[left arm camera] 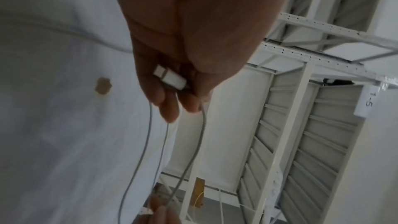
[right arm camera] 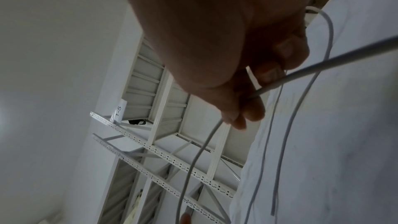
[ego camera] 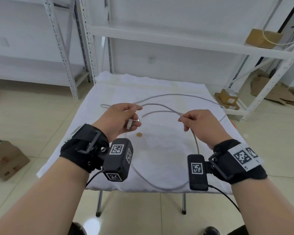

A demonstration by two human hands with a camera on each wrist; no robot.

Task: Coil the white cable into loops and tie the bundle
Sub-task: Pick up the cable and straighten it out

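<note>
Both hands, left (ego camera: 121, 117) and right (ego camera: 200, 123), pinching the white cable (ego camera: 170, 95) over the table (ego camera: 109, 89).

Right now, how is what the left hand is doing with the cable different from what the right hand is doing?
The left hand holds the white cable at its end, the plug lying in its curled fingers; the right hand pinches a plain stretch partway along. Beyond the left hand two strands run out; from the right, one runs toward the person. Both are raised above the white-covered table.
</note>
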